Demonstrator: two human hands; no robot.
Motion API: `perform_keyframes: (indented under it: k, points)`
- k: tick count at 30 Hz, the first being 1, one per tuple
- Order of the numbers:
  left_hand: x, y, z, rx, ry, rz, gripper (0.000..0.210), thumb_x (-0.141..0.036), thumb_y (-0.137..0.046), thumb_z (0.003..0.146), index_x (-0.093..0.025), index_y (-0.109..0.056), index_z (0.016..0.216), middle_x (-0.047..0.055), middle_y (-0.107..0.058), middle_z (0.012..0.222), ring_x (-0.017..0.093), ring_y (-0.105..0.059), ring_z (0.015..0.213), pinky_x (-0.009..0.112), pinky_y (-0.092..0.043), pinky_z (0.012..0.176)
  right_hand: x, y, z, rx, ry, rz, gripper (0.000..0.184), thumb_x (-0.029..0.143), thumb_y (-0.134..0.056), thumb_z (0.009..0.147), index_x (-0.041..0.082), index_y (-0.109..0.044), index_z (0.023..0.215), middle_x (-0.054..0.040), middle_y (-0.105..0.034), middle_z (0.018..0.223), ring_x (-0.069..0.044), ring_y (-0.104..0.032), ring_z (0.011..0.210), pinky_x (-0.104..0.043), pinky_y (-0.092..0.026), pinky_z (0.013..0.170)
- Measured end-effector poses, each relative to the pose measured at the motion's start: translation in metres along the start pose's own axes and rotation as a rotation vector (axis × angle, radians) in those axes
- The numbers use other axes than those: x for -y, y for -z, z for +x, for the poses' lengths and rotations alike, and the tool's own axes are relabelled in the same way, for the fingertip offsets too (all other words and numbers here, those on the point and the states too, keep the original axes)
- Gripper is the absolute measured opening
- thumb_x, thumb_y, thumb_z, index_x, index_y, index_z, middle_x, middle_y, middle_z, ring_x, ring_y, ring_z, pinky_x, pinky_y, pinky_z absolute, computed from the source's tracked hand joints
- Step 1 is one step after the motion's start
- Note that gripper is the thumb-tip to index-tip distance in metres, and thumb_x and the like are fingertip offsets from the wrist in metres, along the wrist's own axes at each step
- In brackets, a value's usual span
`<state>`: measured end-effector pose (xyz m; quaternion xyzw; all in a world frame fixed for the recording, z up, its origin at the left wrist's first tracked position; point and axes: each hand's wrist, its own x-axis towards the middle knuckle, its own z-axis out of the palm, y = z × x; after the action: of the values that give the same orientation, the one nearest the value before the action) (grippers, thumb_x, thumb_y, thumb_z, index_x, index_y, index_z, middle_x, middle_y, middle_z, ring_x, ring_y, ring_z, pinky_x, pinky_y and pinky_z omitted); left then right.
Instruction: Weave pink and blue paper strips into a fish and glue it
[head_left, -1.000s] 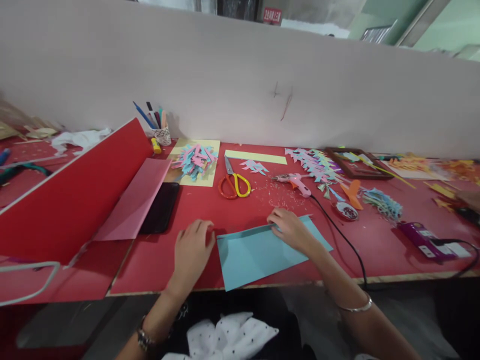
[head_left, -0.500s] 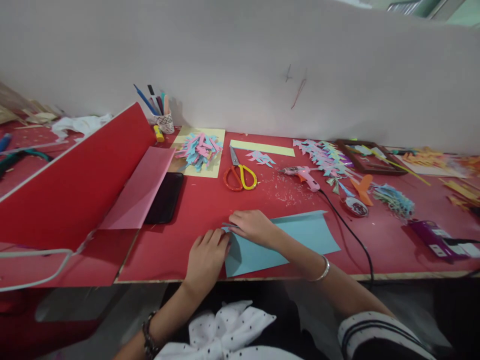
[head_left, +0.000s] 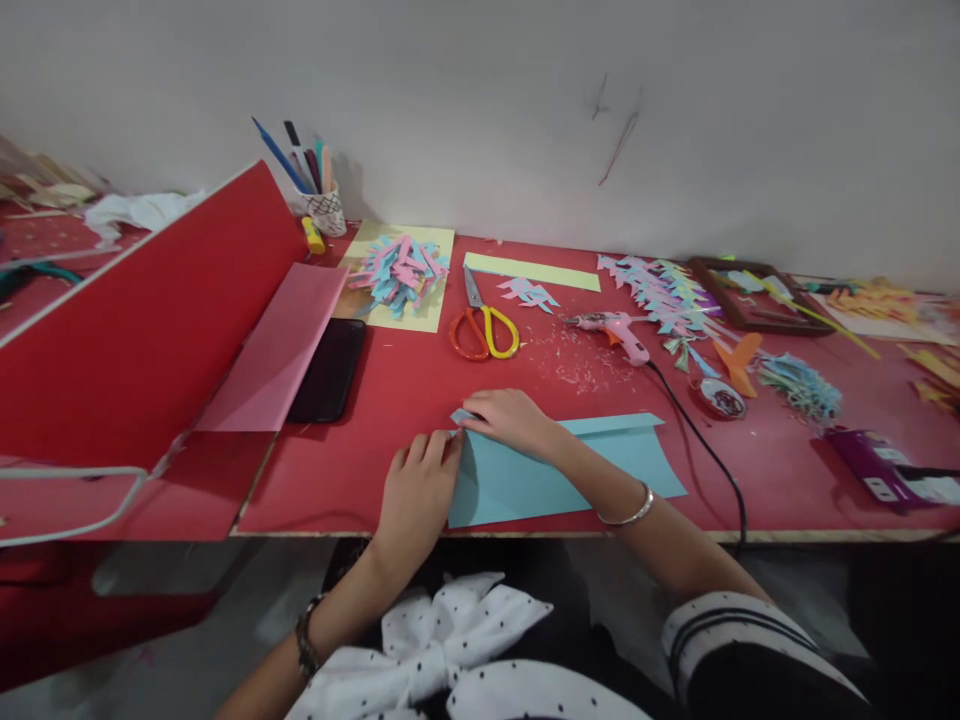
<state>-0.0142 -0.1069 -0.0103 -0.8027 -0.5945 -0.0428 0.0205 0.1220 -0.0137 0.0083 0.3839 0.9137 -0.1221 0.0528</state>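
A light blue sheet of paper lies at the front of the red table, with a narrow fold along its far edge. My left hand is closed at the sheet's left end, thumb and fingertips on its far left corner. Just beyond it, my right hand pinches the folded edge. A small grey-blue bit sticks out past the right fingertips; whether it is the paper's folded end I cannot tell. Scissors with one red and one yellow handle lie beyond my hands. Farther right rests a pink glue gun.
On the left are a black phone, pink paper and an upright red board. A pen cup and a pile of paper strips stand behind. The glue gun's cord runs right of the blue sheet.
My right hand has shifted slightly along the folded edge, and the grey-blue bit at its fingertips now shows wider. My left hand keeps its hold. The whole view has tilted a little.
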Motion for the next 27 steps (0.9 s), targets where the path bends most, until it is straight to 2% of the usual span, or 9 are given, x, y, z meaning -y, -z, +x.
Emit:
perform_keyframes:
  k: [6, 13, 18, 27]
  points:
    - [-0.001, 0.002, 0.002, 0.023, -0.013, 0.015, 0.040, -0.007, -0.045, 0.081, -0.022, -0.053, 0.117, 0.008, -0.058, 0.094, 0.020, -0.053, 0.082, 0.031, -0.045, 0.066, -0.010, 0.001, 0.001, -0.055, -0.051, -0.004, 0.023, 0.031, -0.041, 0.089, 0.015, -0.057, 0.084, -0.0057, -0.061, 0.085, -0.015, -0.054, 0.076, -0.025, -0.018, 0.052]
    - [-0.004, 0.004, 0.002, 0.044, -0.045, 0.059, 0.042, -0.006, -0.041, 0.081, -0.023, -0.053, 0.117, 0.009, -0.058, 0.097, 0.020, -0.054, 0.084, 0.031, -0.046, 0.067, -0.005, 0.003, -0.019, -0.164, -0.092, 0.110, 0.036, 0.051, -0.051, 0.078, 0.016, -0.052, 0.082, -0.0025, -0.057, 0.076, -0.013, -0.046, 0.064, -0.023, -0.022, 0.054]
    - [-0.003, 0.005, 0.003, 0.086, -0.037, 0.061, 0.045, -0.006, -0.038, 0.083, -0.024, -0.048, 0.122, 0.009, -0.058, 0.097, 0.020, -0.053, 0.084, 0.031, -0.047, 0.068, -0.002, -0.004, -0.034, -0.080, -0.126, 0.012, 0.026, 0.033, -0.041, 0.089, 0.015, -0.056, 0.079, -0.0052, -0.057, 0.080, -0.015, -0.050, 0.072, -0.024, -0.024, 0.057]
    - [-0.001, 0.006, 0.001, 0.061, -0.072, 0.069, 0.043, -0.006, -0.036, 0.083, -0.022, -0.050, 0.121, 0.010, -0.057, 0.097, 0.021, -0.053, 0.086, 0.032, -0.047, 0.068, -0.013, -0.007, -0.030, -0.059, -0.148, 0.060, 0.030, 0.036, -0.041, 0.089, 0.016, -0.056, 0.073, -0.0025, -0.056, 0.075, -0.013, -0.050, 0.070, -0.022, -0.021, 0.053]
